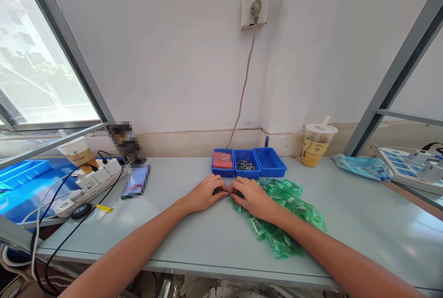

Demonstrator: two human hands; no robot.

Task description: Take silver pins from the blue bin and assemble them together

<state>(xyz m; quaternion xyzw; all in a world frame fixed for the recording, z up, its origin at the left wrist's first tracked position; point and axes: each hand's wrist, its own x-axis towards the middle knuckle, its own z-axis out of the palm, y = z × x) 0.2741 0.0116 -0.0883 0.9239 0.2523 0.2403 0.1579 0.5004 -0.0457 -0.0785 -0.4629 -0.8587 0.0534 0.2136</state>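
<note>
Grey tabletop (194, 233), metal pieces (245, 164) in middle blue bin (248, 174)

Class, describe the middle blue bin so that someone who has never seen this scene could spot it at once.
Start at the grey table, far side, by the wall. Beyond the left hand and right hand, the middle blue bin sits between the left bin and the right bin. It alone shows a heap of small metal pieces; the left bin holds something flat and red.
</note>
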